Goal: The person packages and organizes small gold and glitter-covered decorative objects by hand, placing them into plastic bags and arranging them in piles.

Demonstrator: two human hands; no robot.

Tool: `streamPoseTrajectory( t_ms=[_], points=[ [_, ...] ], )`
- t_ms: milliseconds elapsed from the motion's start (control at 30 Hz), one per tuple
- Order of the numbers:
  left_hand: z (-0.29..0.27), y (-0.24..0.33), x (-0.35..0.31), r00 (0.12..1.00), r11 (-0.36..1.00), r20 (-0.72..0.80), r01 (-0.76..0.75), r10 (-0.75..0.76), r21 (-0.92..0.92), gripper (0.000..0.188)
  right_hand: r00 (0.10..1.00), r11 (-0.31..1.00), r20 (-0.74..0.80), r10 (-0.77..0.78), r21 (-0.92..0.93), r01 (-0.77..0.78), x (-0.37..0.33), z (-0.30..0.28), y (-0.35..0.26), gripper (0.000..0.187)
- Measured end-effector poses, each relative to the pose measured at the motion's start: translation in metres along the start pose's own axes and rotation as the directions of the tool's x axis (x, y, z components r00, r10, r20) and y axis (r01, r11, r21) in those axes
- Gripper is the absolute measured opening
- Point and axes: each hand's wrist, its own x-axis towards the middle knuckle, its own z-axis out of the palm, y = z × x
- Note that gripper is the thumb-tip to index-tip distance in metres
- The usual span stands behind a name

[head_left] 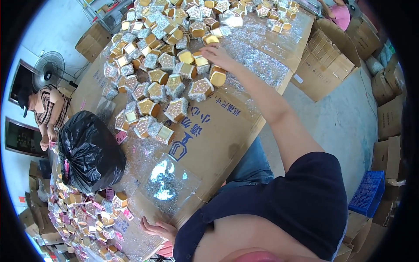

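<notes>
My right hand (214,56) reaches out over a large heap of small house-shaped ornaments (176,109) with golden-brown sides and silvery glitter trim. Its fingers are stretched and apart, over or touching an ornament (201,62) at the heap's right side; contact is hard to tell. A yellow-faced ornament (218,76) lies just below that hand. Down by the table's near edge, my left hand (158,229) rests with loosely spread fingers and nothing in it. Next to it lies a clear plastic sheet or shallow tray (185,191) bearing silver glitter.
Cardboard with scattered glitter covers the table (222,131). A tied black plastic bag (91,153) stands at left, beside more ornaments with pink tags (83,214). Another person (54,105) works at far left. An open carton (323,61) and a blue crate (369,193) are at right.
</notes>
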Motion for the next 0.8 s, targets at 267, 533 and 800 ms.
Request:
streamPoseTrajectory(
  t_ms=[267, 533, 800],
  points=[
    [-0.003, -0.001, -0.002, 0.999, 0.998, 0.008, 0.048, -0.047, -0.048, 0.059, 0.961, 0.973, 0.174, -0.217, 0.122, 0.197, 0.011, 0.051, -0.055, 0.042],
    [-0.01, 0.0, -0.005, 0.998, 0.998, 0.008, 0.059, -0.059, -0.014, 0.062, 0.863, 0.93, -0.357, -0.356, -0.222, 0.292, 0.174, 0.014, -0.065, 0.043],
    [0.018, -0.004, -0.005, 0.999, 0.997, -0.028, 0.017, -0.019, -0.08, 0.063, 0.954, 0.756, -0.196, -0.226, -0.653, 0.044, 0.25, 0.031, 0.01, 0.051]
  ],
)
